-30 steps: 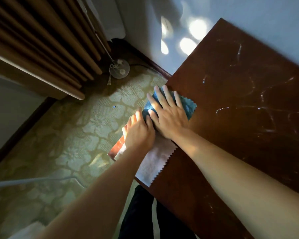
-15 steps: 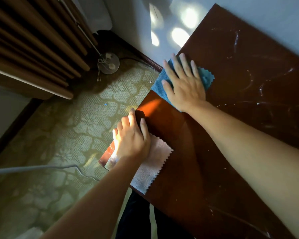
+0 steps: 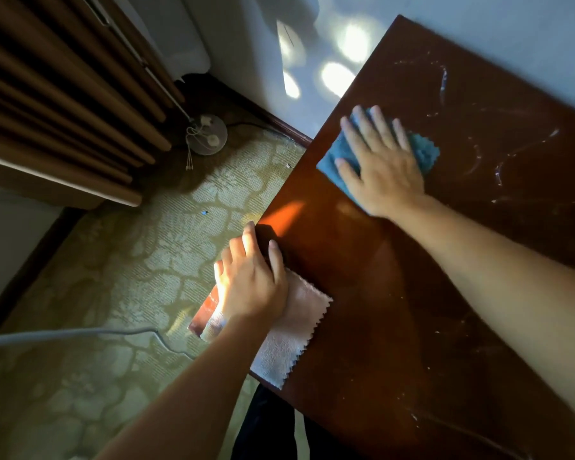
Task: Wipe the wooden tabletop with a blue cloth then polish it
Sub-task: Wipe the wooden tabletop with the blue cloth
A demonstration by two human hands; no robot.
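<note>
Currently the right hand [image 3: 384, 167] lies flat, fingers spread, pressing the blue cloth [image 3: 422, 151] onto the desk [image 3: 395, 310] near its far left edge. Cloth looks soft and light — likely bunches, so palm pressure beats pinching. Left hand [image 3: 249, 283] rests flat on a white cloth [image 3: 289, 340] at the near corner — smears [image 3: 498, 171] remain beyond.

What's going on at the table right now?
A person is wiping a dark wooden tabletop. The right hand presses flat on a blue cloth near the far left edge. The left hand rests on a white cloth at the near corner. White smears remain to the right of the blue cloth, so wiping isn't done.
</note>
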